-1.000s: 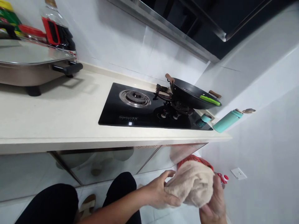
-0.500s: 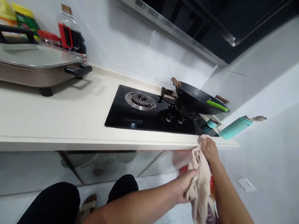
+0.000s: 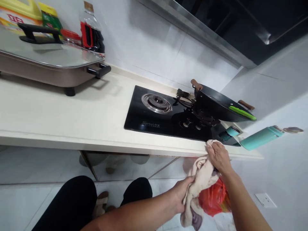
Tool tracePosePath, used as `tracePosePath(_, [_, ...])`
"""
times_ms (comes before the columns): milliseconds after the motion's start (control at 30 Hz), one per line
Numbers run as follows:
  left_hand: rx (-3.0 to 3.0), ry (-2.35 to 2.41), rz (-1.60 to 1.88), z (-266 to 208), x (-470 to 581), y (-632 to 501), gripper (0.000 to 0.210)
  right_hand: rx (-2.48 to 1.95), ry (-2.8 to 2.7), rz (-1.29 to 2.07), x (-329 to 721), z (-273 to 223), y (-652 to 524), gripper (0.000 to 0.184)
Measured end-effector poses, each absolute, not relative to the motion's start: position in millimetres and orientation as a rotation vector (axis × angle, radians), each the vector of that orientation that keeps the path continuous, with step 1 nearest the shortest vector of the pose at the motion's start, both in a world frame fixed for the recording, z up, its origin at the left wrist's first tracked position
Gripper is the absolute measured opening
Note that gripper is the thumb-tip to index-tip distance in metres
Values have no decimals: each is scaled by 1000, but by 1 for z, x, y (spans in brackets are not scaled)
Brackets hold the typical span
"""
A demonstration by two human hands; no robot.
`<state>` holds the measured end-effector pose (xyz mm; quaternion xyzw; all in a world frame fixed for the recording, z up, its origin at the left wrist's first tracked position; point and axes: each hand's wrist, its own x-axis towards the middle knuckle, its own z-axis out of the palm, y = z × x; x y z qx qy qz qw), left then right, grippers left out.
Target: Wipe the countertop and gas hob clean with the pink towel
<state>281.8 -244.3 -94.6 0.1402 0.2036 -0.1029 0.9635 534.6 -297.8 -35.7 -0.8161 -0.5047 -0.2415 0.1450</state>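
A beige cloth (image 3: 201,175) with a purple patch hangs in front of the counter edge, stretched between my two hands. My right hand (image 3: 219,157) grips its bunched top end against the front edge of the counter, close to the corner of the black gas hob (image 3: 166,125). Lower down, my left hand (image 3: 181,192) is closed round the middle of the cloth, its fingertips hidden behind the fabric. The cloth's lower end dangles over the floor.
A black wok (image 3: 216,104) with a green-edged item on its rim sits on the right burner. Beside it stand a teal flask (image 3: 262,138) and its cup (image 3: 233,131). An electric pan (image 3: 48,70) and a sauce bottle (image 3: 92,32) are at left; a red bag (image 3: 211,199) lies below.
My left hand has moved left with the lower part of the cloth, which now slants, uncovering the red bag. My right hand stays at the counter edge. The view has shifted left.
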Motion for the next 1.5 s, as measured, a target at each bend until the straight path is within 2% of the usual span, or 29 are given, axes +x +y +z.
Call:
tracePosePath(133, [256, 472, -184, -107, 249, -226, 45, -2394, -1506, -740, 496, -35, -279, 38])
tracePosePath(367, [144, 429, -96, -130, 182, -198, 41, -2331, -1595, -799, 411, -26, -235, 40])
tracePosePath(500, [66, 382, -23, -137, 143, -180, 44, -2221, -1770, -740, 348, -19, -198, 37])
tracePosePath(700, [20, 275, 101, -135, 85, -157, 51, -2116, -1836, -820, 272, -14, -156, 37])
tracePosePath(867, [-22, 259, 184, -130, 60, -152, 55, -2048, -1877, -677, 228, -10, -137, 42])
tracePosePath(1100, [-11, 352, 297, -134, 40, -147, 73, -1807, -2115, -347, 153, 3, -87, 46])
tracePosePath(1200, [18, 374, 352, -133, 28, -143, 74, -1750, -2196, -243, 147, 11, -79, 43])
tracePosePath(1333, [56, 396, 389, -127, 25, -145, 60, -1681, -2167, -158, 169, 8, -100, 35])
tracePosePath(1500, [68, 442, 285, -123, 52, -159, 57, -1796, -1979, -291, 219, -18, -146, 27])
